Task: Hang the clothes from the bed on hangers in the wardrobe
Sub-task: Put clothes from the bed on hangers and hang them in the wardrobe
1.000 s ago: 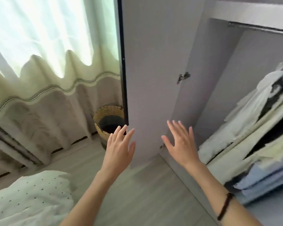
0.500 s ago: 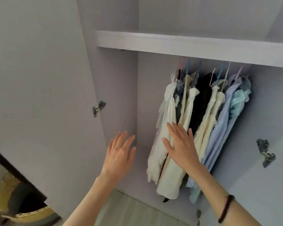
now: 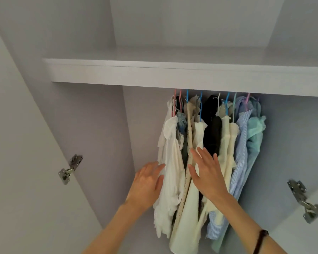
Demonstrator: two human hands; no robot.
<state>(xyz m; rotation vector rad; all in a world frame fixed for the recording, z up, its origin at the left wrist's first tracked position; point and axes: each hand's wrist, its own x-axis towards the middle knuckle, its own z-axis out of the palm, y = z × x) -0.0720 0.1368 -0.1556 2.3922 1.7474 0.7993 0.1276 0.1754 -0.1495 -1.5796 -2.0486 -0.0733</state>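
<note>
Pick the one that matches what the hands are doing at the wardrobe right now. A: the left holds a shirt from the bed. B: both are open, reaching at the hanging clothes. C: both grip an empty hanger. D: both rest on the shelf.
B: the left hand and right hand have straight, spread fingers at the hanging clothes, holding nothing.

My view has swung off the curtain, basket and bed corner and now faces straight into the open wardrobe, with its shelf overhead. Both hands have reached further in since half a second ago. My left hand, fingers straight, has come up against the white garment at the left of the row, seemingly touching it. My right hand has spread flat over the cream garments.
</note>
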